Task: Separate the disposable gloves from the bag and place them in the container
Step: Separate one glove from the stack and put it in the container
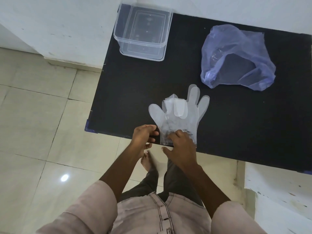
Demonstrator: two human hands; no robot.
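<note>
A stack of clear disposable gloves (181, 112) lies flat on the black table (128, 85) near its front edge, fingers pointing away from me. My right hand (181, 147) presses on the cuff end of the stack with spread fingers. My left hand (143, 135) pinches the cuff's left corner at the table edge. A clear plastic container (143, 32) stands open and empty at the table's far left corner. The crumpled blue plastic bag (236, 58) lies at the far right, apart from the gloves.
The table stands against a white wall (59, 22). Beige floor tiles (33, 124) spread to the left and below. My legs and a bare foot (146, 161) are under the table's front edge.
</note>
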